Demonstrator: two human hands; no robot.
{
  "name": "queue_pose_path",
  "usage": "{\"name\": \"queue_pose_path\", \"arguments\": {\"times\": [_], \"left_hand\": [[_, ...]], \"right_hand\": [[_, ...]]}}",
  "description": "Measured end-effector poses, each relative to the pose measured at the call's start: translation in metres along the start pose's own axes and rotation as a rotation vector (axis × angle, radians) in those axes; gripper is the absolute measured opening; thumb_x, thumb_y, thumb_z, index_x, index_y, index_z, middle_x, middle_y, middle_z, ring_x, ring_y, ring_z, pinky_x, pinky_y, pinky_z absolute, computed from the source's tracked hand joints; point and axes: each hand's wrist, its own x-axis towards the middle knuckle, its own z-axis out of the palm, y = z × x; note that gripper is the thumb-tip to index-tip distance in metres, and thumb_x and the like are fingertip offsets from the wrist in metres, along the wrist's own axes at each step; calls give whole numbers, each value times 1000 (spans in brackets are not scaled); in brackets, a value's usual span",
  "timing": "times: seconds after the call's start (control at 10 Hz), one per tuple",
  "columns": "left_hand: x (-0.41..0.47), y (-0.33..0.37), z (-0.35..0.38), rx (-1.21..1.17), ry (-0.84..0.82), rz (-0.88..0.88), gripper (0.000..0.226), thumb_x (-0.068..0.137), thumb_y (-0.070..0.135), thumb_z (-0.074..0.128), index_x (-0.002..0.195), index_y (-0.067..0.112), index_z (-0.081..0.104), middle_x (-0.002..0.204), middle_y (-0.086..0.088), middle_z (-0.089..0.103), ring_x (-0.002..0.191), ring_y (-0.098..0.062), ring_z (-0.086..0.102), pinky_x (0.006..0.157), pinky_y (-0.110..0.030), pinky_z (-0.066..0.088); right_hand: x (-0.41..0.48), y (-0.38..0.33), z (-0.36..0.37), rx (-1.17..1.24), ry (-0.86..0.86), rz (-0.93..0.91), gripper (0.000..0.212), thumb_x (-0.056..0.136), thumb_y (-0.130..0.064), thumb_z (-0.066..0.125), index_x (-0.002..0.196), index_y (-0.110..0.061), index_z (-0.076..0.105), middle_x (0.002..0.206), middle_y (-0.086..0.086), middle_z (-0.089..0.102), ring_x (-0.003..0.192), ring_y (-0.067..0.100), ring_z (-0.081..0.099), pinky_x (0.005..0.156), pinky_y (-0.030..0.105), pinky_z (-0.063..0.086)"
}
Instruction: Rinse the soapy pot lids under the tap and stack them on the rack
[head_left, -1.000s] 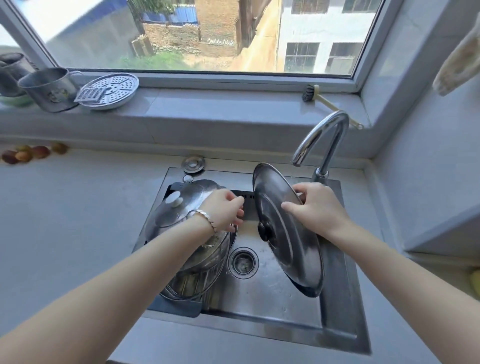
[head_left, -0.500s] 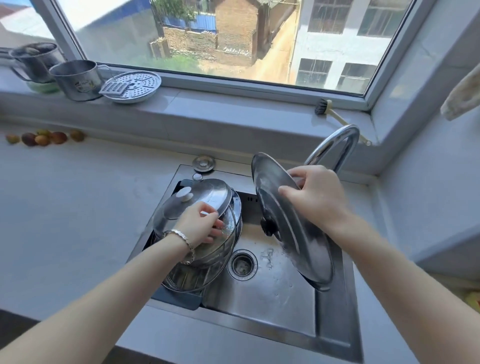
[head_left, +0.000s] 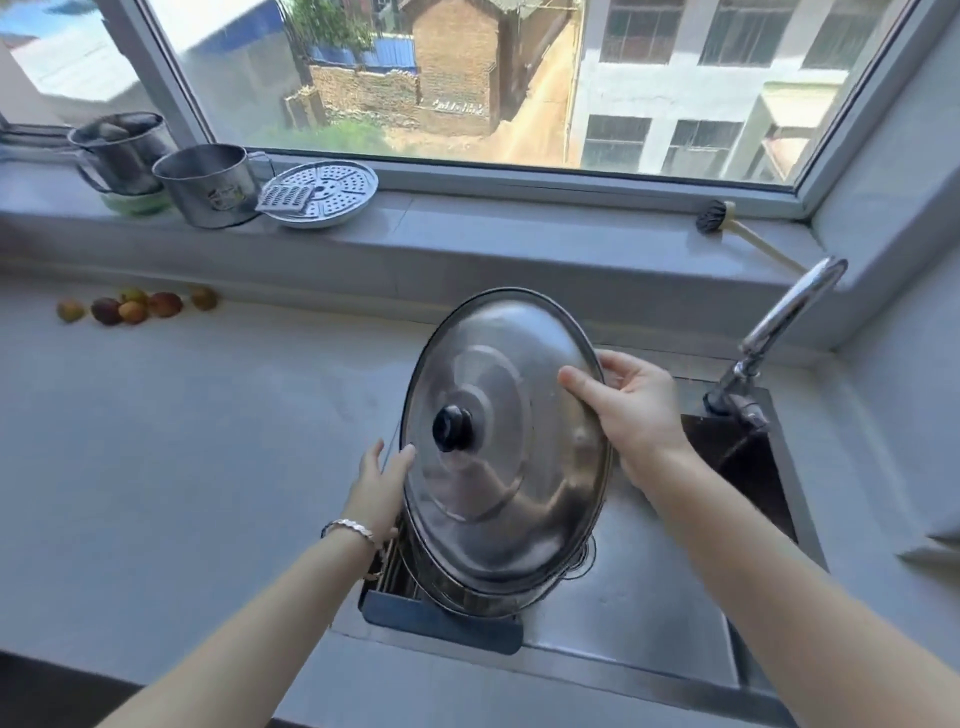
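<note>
The lid (head_left: 506, 457) hangs over the rack (head_left: 441, 626), nearly stacked.
The right hand (head_left: 634, 410) has its fingers clamped on the right rim; the left hand (head_left: 376, 488), fingers straight, steadies the left rim. Other lids (head_left: 483, 597) already sit in the rack, so this one seems rinsed and only needs lowering. Half a second ago it stood on edge by the tap (head_left: 779, 322), with the left hand on those lids.

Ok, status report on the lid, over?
Right hand grips lid rim, left hand touches opposite edge. Lid tilted, above stacked lids on rack.
</note>
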Motion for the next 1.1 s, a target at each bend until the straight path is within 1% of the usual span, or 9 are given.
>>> {"name": "queue_pose_path", "arguments": {"times": [0.1,0.2,0.3,0.4,0.5,0.6,0.7,0.9,1.1], "left_hand": [[13,-23,-11,-31,-96,-147,66,90,43,50,145,33,14,151,0,25,131,-31,34,94,-50,40],[26,-42,-15,-9,-161,-183,74,87,42,55,146,32,12,152,-1,24,133,-30,34,98,-49,39],[35,-55,-19,39,-186,-131,89,75,44,67,147,25,16,152,-3,26,136,-27,31,108,-45,30],[39,-65,-27,129,-196,-115,99,59,51,67,144,24,24,146,-3,36,135,-26,33,110,-40,28],[47,-77,-30,103,-244,-168,73,82,33,64,143,26,24,142,-1,37,134,-27,33,106,-42,30],[54,-86,-27,135,-252,-175,69,84,30,62,143,21,27,146,-7,34,128,-25,39,105,-42,37],[56,-91,-26,147,-235,-174,59,88,24,58,140,17,32,139,-7,41,108,-21,46,87,-35,46],[66,-98,-33,173,-150,-171,46,88,18,56,131,13,41,114,-2,47,101,-20,44,93,-34,38],[55,-93,-35,186,-94,-196,41,90,18,53,129,9,43,123,-15,51,108,-29,48,97,-39,38]], "right_hand": [[-1,37,25,21,15,98,11,79,-4,70,88,-10,71,67,0,72,56,13,65,61,27,57],[-4,60,37,-4,28,132,14,80,-3,69,84,-17,70,68,3,72,57,14,66,61,27,57],[-4,70,40,-110,7,130,17,81,-5,68,91,-19,68,81,12,72,68,20,67,70,35,57],[-1,77,34,-201,36,116,17,84,-5,65,97,-17,64,84,4,70,69,12,66,72,28,55],[1,91,23,-311,104,149,14,86,-6,62,93,-17,61,90,5,67,79,17,62,78,30,51],[2,111,14,-390,148,256,9,84,-10,62,91,-15,64,91,5,67,86,22,63,85,38,51],[1,123,11,-421,154,333,19,82,-11,63,101,-8,61,99,7,67,89,21,62,87,37,50],[-1,124,13,-501,107,392,60,80,-26,67,133,-14,41,123,10,56,111,26,58,98,38,45],[-4,113,16,-748,44,311,60,83,-22,61,137,-12,36,133,14,44,119,26,47,97,30,36]]}}
